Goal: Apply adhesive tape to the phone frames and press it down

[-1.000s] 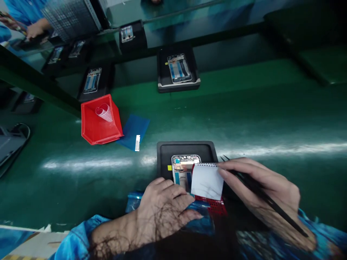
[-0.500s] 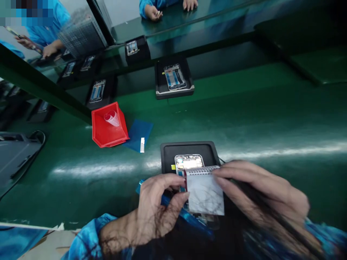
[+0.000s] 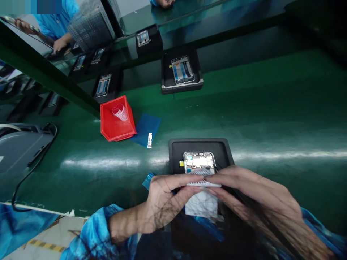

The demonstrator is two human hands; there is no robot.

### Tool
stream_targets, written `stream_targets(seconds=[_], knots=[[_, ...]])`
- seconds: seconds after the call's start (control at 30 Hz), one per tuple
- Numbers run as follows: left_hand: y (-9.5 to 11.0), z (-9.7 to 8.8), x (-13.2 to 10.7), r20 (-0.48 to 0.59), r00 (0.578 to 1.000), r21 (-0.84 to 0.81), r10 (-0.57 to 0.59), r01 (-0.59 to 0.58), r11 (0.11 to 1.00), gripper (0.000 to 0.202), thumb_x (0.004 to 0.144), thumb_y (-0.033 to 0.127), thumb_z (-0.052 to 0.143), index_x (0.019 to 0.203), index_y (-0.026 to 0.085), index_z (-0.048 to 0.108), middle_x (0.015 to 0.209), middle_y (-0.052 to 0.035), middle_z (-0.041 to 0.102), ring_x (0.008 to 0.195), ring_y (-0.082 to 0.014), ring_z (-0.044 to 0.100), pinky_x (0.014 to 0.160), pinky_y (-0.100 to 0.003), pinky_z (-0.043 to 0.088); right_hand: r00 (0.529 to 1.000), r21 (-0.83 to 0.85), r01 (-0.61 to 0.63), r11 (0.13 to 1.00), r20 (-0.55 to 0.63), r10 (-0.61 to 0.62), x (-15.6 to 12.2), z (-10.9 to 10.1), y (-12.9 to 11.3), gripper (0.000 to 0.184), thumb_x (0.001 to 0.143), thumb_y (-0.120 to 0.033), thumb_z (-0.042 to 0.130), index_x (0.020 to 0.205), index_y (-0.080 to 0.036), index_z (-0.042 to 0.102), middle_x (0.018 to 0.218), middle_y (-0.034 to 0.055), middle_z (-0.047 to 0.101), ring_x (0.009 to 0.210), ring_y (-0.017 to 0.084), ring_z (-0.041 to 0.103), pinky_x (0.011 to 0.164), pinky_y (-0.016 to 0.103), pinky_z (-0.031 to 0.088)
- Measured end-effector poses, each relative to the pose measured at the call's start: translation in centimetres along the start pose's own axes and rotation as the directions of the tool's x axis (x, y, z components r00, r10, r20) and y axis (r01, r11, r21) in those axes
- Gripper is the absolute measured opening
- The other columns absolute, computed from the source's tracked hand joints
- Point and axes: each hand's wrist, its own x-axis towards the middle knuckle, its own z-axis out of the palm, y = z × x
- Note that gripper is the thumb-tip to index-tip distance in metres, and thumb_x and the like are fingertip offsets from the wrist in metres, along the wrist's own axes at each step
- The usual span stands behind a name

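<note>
My left hand and my right hand meet in front of me, each with thumb and fingers closed on a white sticker sheet with rows of dark dots. Its dotted upper part bends over between the fingertips, and the plain part hangs below. Just behind the sheet lies an opened phone with its circuit board showing. The sheet and my fingers hide the phone's lower part. A black tray holds the phone, and a yellow tab sticks out at its left. A dark, slender, blurred thing runs along my right hand.
Left of the tray stands a red bin with a rolled dotted sheet inside. Beside it a blue film bears a dotted white strip. Another tray with a phone sits farther back. A green post slants at left; co-workers are beyond.
My left hand has moved from the sheet's side edge to its upper middle, meeting my right hand. The dotted part now bends between both hands. The view has shifted slightly.
</note>
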Motion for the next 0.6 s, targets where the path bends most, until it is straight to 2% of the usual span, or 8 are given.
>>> stream_targets(seconds=[0.1, 0.23, 0.37, 0.47, 0.53, 0.6], knots=[[0.1, -0.1, 0.4, 0.003, 0.999, 0.007, 0.033, -0.033, 0.999, 0.015, 0.103, 0.028, 0.088, 0.116, 0.032, 0.092, 0.099, 0.0006, 0.098, 0.073, -0.0228, 0.093, 0.069, -0.026, 0.079, 1.0, -0.002, -0.023, 1.0, -0.004, 0.023, 0.2, -0.1, -0.3, 0.028, 0.105, -0.022, 0.076, 0.121, -0.045, 0.079, 0.1, -0.0061, 0.085, 0.076, 0.018, 0.085, 0.078, 0.021, 0.074], [0.2, -0.6, 0.9, 0.033, 0.996, 0.043, 0.084, -0.086, 0.995, 0.01, 0.105, 0.027, 0.086, 0.113, 0.029, 0.091, 0.102, -0.0007, 0.098, 0.074, -0.0209, 0.094, 0.075, -0.025, 0.079, 0.999, -0.036, -0.049, 0.998, 0.008, 0.049, 0.2, -0.1, -0.3, 0.025, 0.107, -0.026, 0.073, 0.122, -0.046, 0.078, 0.1, -0.006, 0.086, 0.076, 0.02, 0.085, 0.076, 0.024, 0.075], [0.2, -0.8, 1.2, 0.061, 0.991, 0.097, 0.116, -0.121, 0.988, 0.006, 0.106, 0.032, 0.085, 0.11, 0.029, 0.089, 0.094, -0.0005, 0.097, 0.066, -0.0197, 0.091, 0.068, -0.024, 0.077, 0.998, -0.05, 0.061, 0.997, -0.013, -0.062, -0.2, 0.0, 0.5, 0.029, 0.107, -0.02, 0.071, 0.126, -0.041, 0.078, 0.098, -0.0034, 0.087, 0.074, 0.019, 0.085, 0.076, 0.023, 0.075], [0.3, -1.0, 1.3, 0.073, 0.986, 0.143, 0.147, -0.157, 0.977, 0.013, 0.109, 0.038, 0.081, 0.108, 0.028, 0.088, 0.088, 0.0002, 0.096, 0.064, -0.0173, 0.088, 0.063, -0.023, 0.074, 0.994, -0.049, 0.107, 0.993, 0.0, -0.107, -0.3, -0.1, 0.9, 0.03, 0.108, -0.018, 0.068, 0.128, -0.039, 0.078, 0.096, -0.0016, 0.086, 0.075, 0.019, 0.084, 0.075, 0.025, 0.074], [0.5, -1.2, 1.3, 0.071, 0.984, 0.191, 0.163, -0.174, 0.966, 0.014, 0.108, 0.04, 0.082, 0.107, 0.028, 0.089, 0.087, -0.0013, 0.094, 0.066, -0.0176, 0.087, 0.063, -0.026, 0.073, 0.996, -0.047, 0.087, 0.995, 0.005, -0.087, -0.3, -0.2, 0.8, 0.028, 0.108, -0.019, 0.069, 0.126, -0.04, 0.078, 0.094, -0.002, 0.085, 0.073, 0.019, 0.083, 0.073, 0.025, 0.074], [0.8, -1.6, 1.4, 0.059, 0.984, 0.245, 0.167, -0.176, 0.953, 0.011, 0.105, 0.037, 0.085, 0.107, 0.028, 0.091, 0.092, -0.0053, 0.093, 0.077, -0.0216, 0.088, 0.07, -0.033, 0.074, 0.998, -0.06, 0.059, 0.996, 0.02, -0.058, -0.3, -0.3, 0.6, 0.027, 0.108, -0.021, 0.07, 0.125, -0.041, 0.077, 0.092, -0.003, 0.083, 0.069, 0.018, 0.081, 0.072, 0.024, 0.073]])
